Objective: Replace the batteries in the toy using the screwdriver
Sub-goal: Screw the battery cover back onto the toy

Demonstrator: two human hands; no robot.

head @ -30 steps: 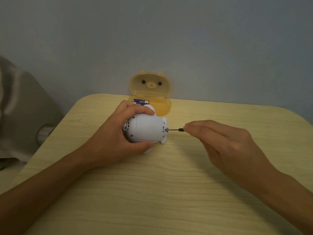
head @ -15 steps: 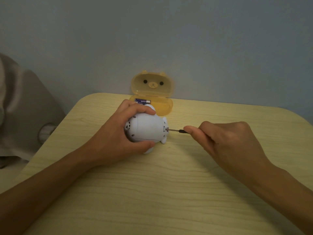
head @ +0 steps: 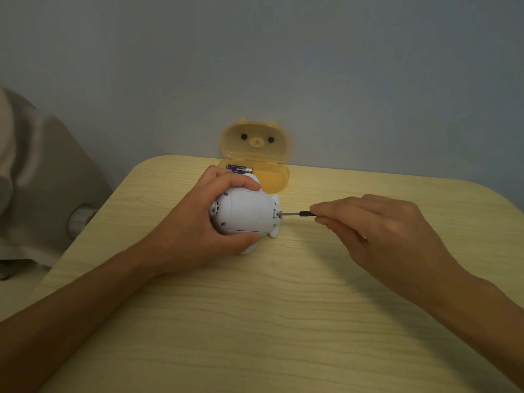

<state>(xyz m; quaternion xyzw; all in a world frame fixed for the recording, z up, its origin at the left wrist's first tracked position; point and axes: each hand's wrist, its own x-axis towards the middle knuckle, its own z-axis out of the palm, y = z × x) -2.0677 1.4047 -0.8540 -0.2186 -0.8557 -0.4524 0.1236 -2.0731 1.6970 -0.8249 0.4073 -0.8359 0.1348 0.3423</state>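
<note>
One battery (head: 239, 167) showing in open bear case (head: 279, 178), left grip (head: 192, 225) clasps toy (head: 249, 214), right grip (head: 377, 231) pinches screwdriver (head: 297, 213)

The toy (head: 249, 211) is showing white, the screwdriver (head: 303, 213) black, the battery (head: 239, 168) purple, the case (head: 283, 178) translucent orange with a bear face, and the bench (head: 255, 321) pale yellow wood grain.

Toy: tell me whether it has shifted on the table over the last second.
No. The toy sits where it did, just in front of the orange case, gripped by the left hand, with the screwdriver at its end.
</note>
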